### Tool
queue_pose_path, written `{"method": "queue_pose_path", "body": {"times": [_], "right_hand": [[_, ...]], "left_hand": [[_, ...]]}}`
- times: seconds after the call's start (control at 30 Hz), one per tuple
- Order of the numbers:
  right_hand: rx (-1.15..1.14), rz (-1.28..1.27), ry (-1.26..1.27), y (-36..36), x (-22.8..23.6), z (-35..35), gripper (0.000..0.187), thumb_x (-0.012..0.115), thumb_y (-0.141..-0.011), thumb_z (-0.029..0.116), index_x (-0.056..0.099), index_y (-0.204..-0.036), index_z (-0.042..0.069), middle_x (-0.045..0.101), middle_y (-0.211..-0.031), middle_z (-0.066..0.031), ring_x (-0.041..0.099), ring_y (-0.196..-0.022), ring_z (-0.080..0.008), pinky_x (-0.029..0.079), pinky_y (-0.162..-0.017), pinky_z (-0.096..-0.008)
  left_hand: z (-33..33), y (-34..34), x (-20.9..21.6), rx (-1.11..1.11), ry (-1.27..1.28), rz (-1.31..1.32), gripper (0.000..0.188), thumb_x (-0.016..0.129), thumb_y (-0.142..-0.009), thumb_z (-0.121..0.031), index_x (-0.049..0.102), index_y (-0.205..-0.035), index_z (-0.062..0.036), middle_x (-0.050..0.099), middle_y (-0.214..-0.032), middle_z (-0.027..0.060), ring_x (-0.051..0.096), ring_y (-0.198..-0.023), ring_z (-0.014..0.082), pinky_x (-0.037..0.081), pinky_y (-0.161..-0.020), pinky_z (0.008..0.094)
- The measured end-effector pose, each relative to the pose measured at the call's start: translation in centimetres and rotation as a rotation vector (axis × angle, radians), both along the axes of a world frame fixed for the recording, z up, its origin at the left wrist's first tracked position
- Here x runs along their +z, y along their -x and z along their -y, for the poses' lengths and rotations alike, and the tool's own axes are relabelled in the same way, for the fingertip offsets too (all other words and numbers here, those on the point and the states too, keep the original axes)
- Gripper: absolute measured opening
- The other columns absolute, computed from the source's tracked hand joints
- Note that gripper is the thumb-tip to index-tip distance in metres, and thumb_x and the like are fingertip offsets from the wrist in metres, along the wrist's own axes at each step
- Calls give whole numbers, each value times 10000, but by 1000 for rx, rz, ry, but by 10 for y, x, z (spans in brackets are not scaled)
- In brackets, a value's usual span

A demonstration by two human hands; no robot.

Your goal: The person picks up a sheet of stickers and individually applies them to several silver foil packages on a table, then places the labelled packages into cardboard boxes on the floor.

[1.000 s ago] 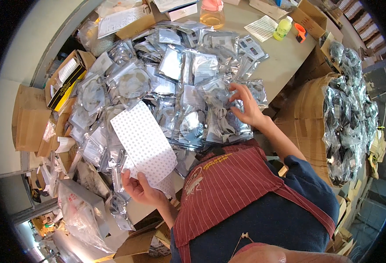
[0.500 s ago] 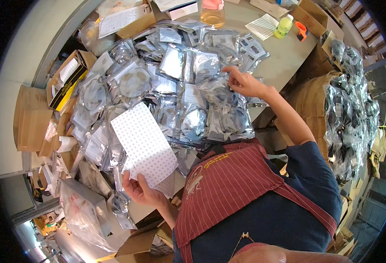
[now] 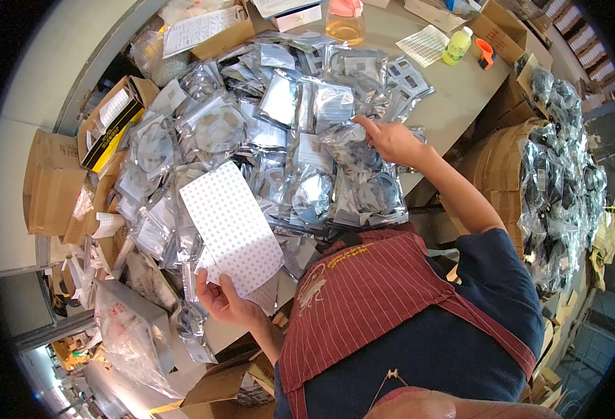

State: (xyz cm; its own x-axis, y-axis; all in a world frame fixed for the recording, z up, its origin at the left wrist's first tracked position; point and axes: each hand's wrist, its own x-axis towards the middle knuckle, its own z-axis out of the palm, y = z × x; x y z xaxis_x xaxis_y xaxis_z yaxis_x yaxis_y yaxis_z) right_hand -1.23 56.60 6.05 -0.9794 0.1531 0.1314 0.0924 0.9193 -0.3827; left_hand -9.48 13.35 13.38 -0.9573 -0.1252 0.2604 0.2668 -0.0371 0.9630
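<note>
A white sheet of small round stickers lies tilted over the left front of the bag pile, its lower part folded under. My left hand pinches the sheet's lower left edge between thumb and fingers. Farther right, my right hand reaches over the silver plastic bags, its fingers curled and the index fingertip on the upper edge of a bag. Whatever is between those fingertips is too small to make out. Several flat bags with coiled contents, such as one shiny bag, lie between my hands.
A drink jug with a pink lid, a yellow-green bottle and an orange tape cutter stand at the table's far side. To the right is a big carton of bagged black items. Cardboard boxes line the left.
My right hand has turned a little and lowered, its index finger stretching onto the bag. My left hand and the sticker sheet stay nearly in place; the whole view has shifted slightly.
</note>
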Motion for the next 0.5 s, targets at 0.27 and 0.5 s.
{"method": "queue_pose_path", "body": {"times": [0.27,0.5], "right_hand": [[-118,-174,293,1,22,-3,412,660,-876,132,494,-1249,80,657,-827,-134,624,-624,-334,497,-562,-409],[-10,196,660,15,30,2,172,638,-882,164,608,-936,4,639,-753,-123,604,-662,-247,485,-637,-370]], "left_hand": [[10,3,-9,-7,35,-16,348,589,-904,35,558,-1250,40,611,-1154,111,568,-979,136,460,-857,270],[12,4,-11,7,20,-29,331,603,-889,54,575,-1218,35,606,-1183,102,567,-998,138,455,-875,275]]}}
